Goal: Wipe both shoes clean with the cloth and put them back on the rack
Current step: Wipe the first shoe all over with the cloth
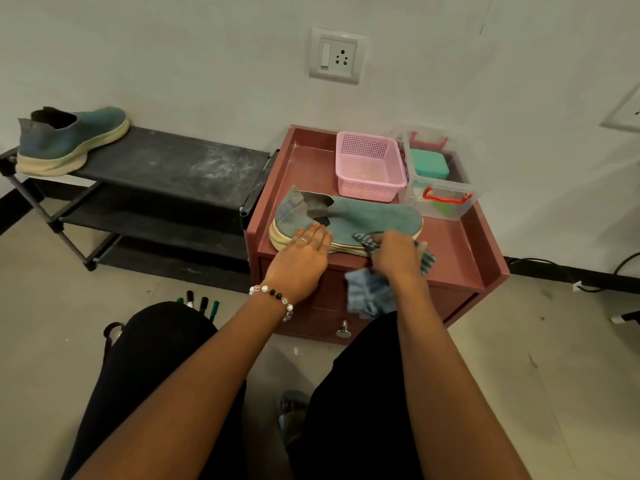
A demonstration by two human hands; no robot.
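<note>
Far to your left, one teal shoe [71, 142] stands on the top shelf of the black rack [166, 164], heel end toward the left edge; whether it has been wiped you cannot tell from here, though the shelf beside it is streaked with pale dust. Moving right, the second shoe [346, 220] lies on the reddish cabinet [450, 251] near its front edge, toe pointing right, and this is the one you are working on, so judge yourself in the middle of the wiping step. Your left hand [304, 258] rests flat on the heel side of the shoe, fingers straight and close together, steadying it against the sole. Your right hand [398, 252] grips the blue striped cloth [369, 296], fingers curled round it, and presses it to the sole rim near the toe while the loose end hangs down over the cabinet front. The next move likely calls for running the cloth along the rest of the sole and upper, keeping the left hand firm so the shoe does not slide off the edge, then carrying it left to the rack's bare shelf space. Behind the shoe, the pink basket [369, 168] looks empty, and to its right the clear box [440, 181] holds a green container and something smaller and green that you cannot identify.
</note>
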